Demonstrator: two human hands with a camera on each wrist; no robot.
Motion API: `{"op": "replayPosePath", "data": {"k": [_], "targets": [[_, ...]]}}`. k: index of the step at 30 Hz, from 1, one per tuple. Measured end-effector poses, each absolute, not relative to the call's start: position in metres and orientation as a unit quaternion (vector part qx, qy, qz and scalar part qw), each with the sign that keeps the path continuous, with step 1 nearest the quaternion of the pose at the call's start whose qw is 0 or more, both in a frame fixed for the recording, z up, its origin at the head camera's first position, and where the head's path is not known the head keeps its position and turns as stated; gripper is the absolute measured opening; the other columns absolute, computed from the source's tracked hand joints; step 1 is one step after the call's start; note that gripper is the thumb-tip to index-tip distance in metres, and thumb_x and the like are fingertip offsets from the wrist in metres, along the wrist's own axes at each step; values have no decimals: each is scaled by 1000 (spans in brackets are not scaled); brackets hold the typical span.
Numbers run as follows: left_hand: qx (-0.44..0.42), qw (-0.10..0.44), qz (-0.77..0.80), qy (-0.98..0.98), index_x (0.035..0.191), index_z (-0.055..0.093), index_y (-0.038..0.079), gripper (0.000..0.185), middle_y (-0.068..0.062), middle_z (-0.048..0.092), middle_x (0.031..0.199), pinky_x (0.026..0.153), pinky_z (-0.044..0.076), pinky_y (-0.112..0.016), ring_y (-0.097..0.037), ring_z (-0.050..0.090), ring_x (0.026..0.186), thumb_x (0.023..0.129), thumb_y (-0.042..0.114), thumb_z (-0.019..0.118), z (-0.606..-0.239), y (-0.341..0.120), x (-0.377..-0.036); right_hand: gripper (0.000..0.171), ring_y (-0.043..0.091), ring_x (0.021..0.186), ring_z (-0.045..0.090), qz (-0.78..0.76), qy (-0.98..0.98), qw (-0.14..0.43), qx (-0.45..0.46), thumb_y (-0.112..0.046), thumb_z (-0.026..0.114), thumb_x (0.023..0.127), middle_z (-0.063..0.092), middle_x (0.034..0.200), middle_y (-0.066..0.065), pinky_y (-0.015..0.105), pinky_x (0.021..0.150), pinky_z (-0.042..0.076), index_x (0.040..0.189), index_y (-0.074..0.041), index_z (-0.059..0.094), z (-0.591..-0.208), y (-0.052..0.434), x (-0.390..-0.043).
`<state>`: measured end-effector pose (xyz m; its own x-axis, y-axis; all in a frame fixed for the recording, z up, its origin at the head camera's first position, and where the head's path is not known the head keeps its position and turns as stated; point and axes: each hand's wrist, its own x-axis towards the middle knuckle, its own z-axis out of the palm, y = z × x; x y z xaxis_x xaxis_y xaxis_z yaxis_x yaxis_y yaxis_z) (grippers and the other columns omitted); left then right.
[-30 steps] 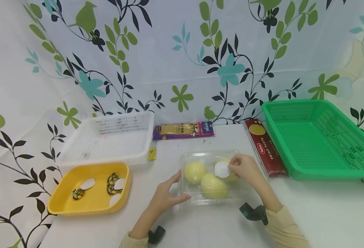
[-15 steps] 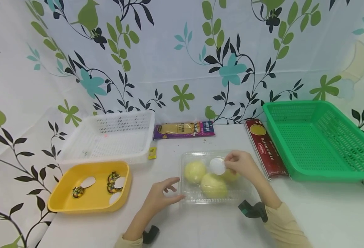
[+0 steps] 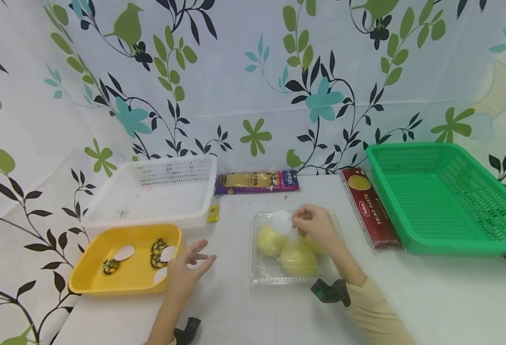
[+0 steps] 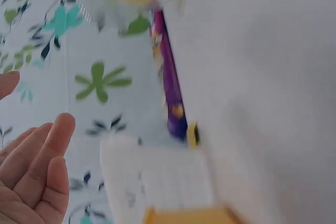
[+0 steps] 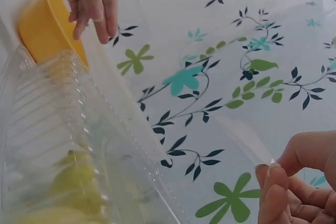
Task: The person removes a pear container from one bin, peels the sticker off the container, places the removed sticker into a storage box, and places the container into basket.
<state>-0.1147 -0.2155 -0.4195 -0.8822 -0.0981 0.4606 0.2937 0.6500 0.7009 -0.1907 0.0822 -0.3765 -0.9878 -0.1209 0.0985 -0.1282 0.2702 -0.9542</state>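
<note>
My right hand [image 3: 317, 225] pinches a thin round white label [image 3: 281, 222] between thumb and fingers, above a clear plastic clamshell box [image 3: 272, 277]. In the right wrist view, the pinching fingertips [image 5: 273, 169] show with the label's pale sheet beyond them. Three round yellow fruits [image 3: 297, 258] sit inside the box, whose lid is down. My left hand [image 3: 185, 270] holds nothing, its fingers loosely bent, and overlaps the right edge of the yellow tray [image 3: 119, 287] in the head view. In that tray lie white ovals [image 3: 124, 252] and small colourful patterned labels [image 3: 110, 266].
Behind the yellow tray stands a white basket [image 3: 171, 191]. A purple packet [image 3: 257, 182] lies at the back, with a small yellow sachet [image 3: 213, 213] near it. To the right are a red packet [image 3: 371, 208] and a green basket [image 3: 408, 247].
My left hand has left the box's side and moved left to the yellow tray. My right hand has carried the white label leftward over the box.
</note>
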Motion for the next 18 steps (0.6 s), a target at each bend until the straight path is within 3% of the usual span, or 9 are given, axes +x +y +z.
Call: {"op": "replayPosePath", "data": {"k": [6,10,13,18], "targets": [[-1,321,-374,-870,107,62,-1,46,-12,64,100,61,43,-12,-17,64,65,65,7,79,-416,-256,-103,4,14,46,49,653,-754,19,73,3,55,79,59,64,8,23,45,44,81,5,57,-374,61,-192],[59,313,-371,-872,108,64,9,46,-8,67,93,42,41,-22,-4,60,58,66,19,80,-431,-289,-97,3,13,46,50,670,-736,27,93,4,55,80,60,65,9,23,45,45,81,6,57,-376,48,-193],[116,312,-373,-866,105,66,14,45,-5,67,91,34,36,-33,0,54,49,65,26,81,-441,-312,-94,3,14,46,51,683,-721,32,110,3,56,81,60,65,9,23,45,45,81,6,57,-376,39,-194],[185,342,-353,-851,104,67,12,48,-8,66,95,33,32,-24,-11,46,38,63,31,81,-455,-339,-89,4,13,46,51,694,-708,16,127,3,55,83,61,65,10,23,45,45,81,6,57,-372,23,-193]]}}
